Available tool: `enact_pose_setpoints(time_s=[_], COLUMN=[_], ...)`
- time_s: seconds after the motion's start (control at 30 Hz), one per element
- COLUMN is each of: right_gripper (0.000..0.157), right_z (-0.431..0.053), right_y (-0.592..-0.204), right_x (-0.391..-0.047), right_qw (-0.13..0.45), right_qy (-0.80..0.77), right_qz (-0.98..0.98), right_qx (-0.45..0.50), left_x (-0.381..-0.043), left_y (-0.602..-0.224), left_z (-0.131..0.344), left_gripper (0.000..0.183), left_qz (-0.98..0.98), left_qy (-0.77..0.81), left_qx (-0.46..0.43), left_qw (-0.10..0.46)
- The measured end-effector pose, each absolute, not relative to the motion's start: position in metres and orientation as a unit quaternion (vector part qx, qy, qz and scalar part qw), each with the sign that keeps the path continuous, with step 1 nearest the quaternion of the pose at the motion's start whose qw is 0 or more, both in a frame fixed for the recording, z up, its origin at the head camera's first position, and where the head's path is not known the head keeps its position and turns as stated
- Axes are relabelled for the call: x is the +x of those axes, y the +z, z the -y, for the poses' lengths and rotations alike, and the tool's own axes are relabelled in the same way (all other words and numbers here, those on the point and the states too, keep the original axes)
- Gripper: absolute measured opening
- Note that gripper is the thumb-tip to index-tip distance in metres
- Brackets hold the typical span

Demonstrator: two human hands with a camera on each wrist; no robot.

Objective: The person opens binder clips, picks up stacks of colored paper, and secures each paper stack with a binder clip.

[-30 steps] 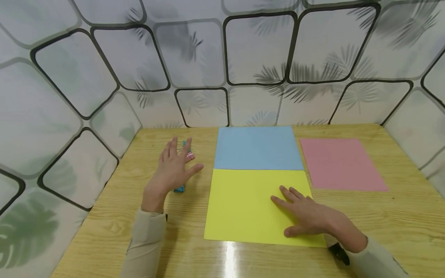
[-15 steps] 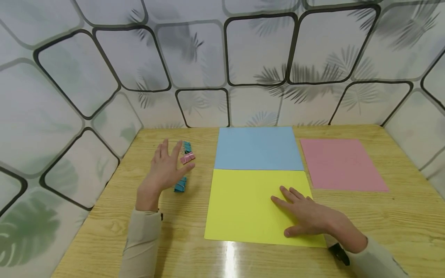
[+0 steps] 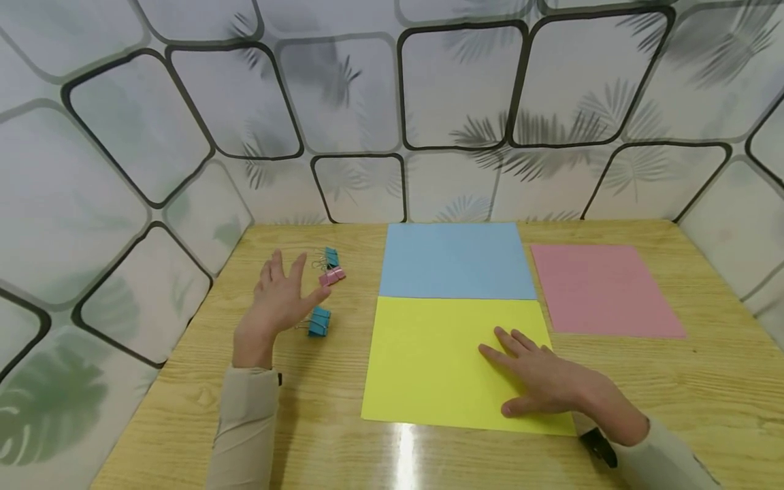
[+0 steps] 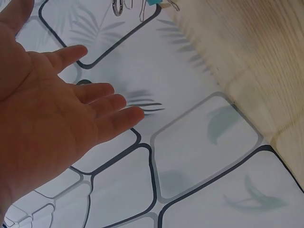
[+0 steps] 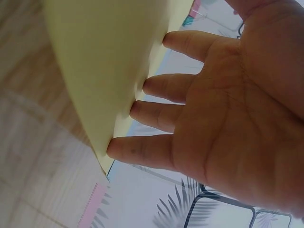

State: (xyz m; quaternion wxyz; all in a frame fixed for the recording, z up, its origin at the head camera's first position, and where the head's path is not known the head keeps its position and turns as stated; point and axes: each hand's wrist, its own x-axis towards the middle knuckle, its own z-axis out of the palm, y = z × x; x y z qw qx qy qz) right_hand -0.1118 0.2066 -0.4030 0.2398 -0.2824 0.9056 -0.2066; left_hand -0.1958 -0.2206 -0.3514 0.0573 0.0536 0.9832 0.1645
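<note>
My left hand (image 3: 272, 306) hovers over the table's left side with its fingers spread and nothing held. Just right of it lie a blue binder clip (image 3: 319, 321), a pink binder clip (image 3: 333, 276) and, farther back, another blue binder clip (image 3: 331, 257). A yellow sheet (image 3: 429, 361) lies flat at the middle front, its far edge meeting a blue sheet (image 3: 456, 262). My right hand (image 3: 545, 378) rests its extended fingertips on the right part of the yellow sheet; in the right wrist view, the fingertips (image 5: 121, 147) touch the yellow paper.
A pink sheet (image 3: 606, 289) lies apart on the right of the wooden table (image 3: 331, 442). A patterned backdrop (image 3: 453, 88) rises behind the table and along both sides.
My left hand has moved left, away from the binder clips, which now show more fully. The right hand has stayed on the yellow sheet.
</note>
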Motion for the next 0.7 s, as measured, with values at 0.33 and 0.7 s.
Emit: enact_pose_setpoints(time_s=[0.33, 0.7], right_gripper=[0.092, 0.092], right_z=[-0.206, -0.206], right_y=[-0.402, -0.402], right_x=[-0.112, -0.113], right_qw=[0.24, 0.241], right_qy=[-0.204, -0.206], right_qz=[-0.906, -0.905], right_qx=[-0.283, -0.286], left_x=[-0.199, -0.199], left_y=[-0.358, -0.359], left_z=[0.229, 0.234], left_gripper=[0.084, 0.074], left_qz=[-0.976, -0.973], left_qy=[0.186, 0.168], left_qx=[0.026, 0.01], left_qw=[0.114, 0.156])
